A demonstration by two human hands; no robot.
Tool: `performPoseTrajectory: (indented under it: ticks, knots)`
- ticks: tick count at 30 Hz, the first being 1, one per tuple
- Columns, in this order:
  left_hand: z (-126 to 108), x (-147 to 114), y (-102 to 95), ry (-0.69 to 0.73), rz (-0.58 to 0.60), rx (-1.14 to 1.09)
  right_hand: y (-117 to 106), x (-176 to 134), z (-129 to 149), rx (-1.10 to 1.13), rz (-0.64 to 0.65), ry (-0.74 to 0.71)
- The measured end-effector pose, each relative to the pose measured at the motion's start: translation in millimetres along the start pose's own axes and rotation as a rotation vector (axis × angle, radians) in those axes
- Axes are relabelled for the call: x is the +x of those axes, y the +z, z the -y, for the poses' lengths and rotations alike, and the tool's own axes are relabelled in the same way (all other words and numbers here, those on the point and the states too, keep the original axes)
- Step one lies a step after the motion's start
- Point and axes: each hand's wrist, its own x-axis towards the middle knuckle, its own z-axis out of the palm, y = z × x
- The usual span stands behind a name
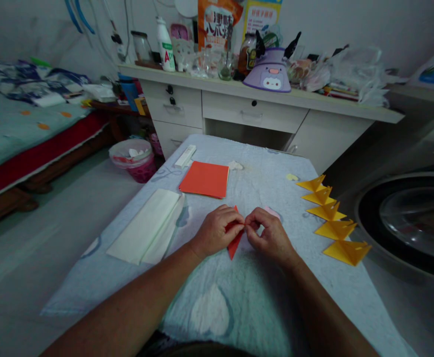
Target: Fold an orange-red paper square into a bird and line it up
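Between my hands is a small folded piece of red-orange paper (pixel 234 246), its pointed lower end showing below my fingers. My left hand (pixel 217 229) is closed on the paper and covers most of it. My right hand (pixel 267 232) pinches at the paper's right side, its thumb and index finger meeting the left fingertips. What exactly lies between the right fingertips is partly hidden. Beyond my hands lies a square stack of red-orange paper (pixel 205 179). Along the table's right side stands a row of several folded yellow paper figures (pixel 336 229).
A folded whitish sheet (pixel 144 225) lies on the left of the cloth-covered table (pixel 209 317), with a narrow white box (pixel 185 156) farther back. Behind stands a cluttered white desk (pixel 224 106). A pink bin (pixel 138 163) is at left, a washing machine (pixel 410 218) at right.
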Motion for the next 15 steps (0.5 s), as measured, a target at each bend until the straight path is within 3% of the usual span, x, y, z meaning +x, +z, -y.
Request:
performPoseTrajectory:
  ticks: [15]
  knots:
    - [-5.5, 1.3, 0.9, -0.088, 0.029, -0.077, 0.6, -0.6, 1.1, 0.055, 0.035, 0.030]
